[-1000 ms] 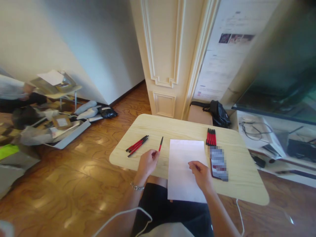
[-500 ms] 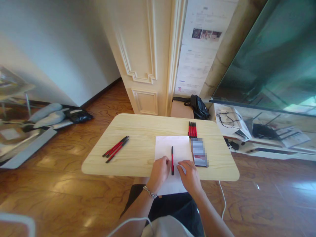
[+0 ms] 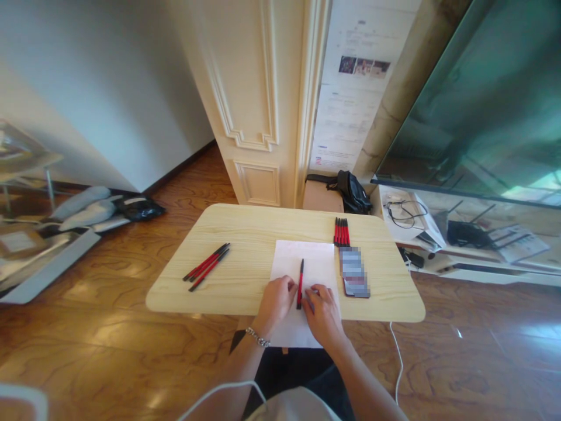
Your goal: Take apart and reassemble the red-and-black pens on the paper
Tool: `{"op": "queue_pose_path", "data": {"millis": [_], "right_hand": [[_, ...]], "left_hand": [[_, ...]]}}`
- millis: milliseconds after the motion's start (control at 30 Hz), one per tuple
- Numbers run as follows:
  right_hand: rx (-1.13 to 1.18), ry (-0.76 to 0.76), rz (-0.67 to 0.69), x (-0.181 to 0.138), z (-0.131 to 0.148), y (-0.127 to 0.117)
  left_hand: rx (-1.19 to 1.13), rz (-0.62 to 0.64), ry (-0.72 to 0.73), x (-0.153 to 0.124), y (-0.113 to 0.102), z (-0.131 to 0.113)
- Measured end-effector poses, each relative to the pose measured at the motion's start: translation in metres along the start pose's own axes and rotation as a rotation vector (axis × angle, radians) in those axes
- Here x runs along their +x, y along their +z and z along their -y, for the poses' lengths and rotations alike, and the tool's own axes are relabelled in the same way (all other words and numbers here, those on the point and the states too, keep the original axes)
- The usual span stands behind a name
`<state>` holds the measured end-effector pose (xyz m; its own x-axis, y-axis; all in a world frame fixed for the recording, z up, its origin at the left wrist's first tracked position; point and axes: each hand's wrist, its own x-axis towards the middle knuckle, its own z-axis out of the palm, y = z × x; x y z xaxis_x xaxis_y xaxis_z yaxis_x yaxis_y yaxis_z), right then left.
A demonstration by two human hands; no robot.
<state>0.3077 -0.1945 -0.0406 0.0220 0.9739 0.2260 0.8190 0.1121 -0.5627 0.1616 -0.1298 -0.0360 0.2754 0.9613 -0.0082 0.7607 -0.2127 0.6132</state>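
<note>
— Where was the pen (image 3: 300,283)?
— Over the paper (image 3: 319,260), its lower end pinched between left hand (image 3: 275,298) and right hand (image 3: 322,307), fingers apparently closed on it.
— Risk?
— A loose pinch might have rolled it off the table (image 3: 245,234).

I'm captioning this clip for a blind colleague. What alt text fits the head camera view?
Left hand and right hand meet at the near end of a red-and-black pen over a white sheet of paper on a light wooden table. A few loose pens lie left of the sheet; a row of pens and a phone lie right.
</note>
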Motion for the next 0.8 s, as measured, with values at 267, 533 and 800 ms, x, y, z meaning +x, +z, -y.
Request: {"op": "queue_pose_path", "data": {"millis": [267,533,800], "right_hand": [[0.021,0.016,0.025,0.008,0.001,-0.002],[-0.095,0.158,0.094,0.056,0.007,-0.005],[-0.246,0.357,0.283,0.101,0.017,0.010]], "left_hand": [[-0.021,-0.014,-0.009,0.000,-0.003,0.004],[-0.167,-0.070,-0.062,-0.009,-0.009,-0.002],[-0.391,-0.157,-0.093,-0.018,-0.018,-0.004]]}}
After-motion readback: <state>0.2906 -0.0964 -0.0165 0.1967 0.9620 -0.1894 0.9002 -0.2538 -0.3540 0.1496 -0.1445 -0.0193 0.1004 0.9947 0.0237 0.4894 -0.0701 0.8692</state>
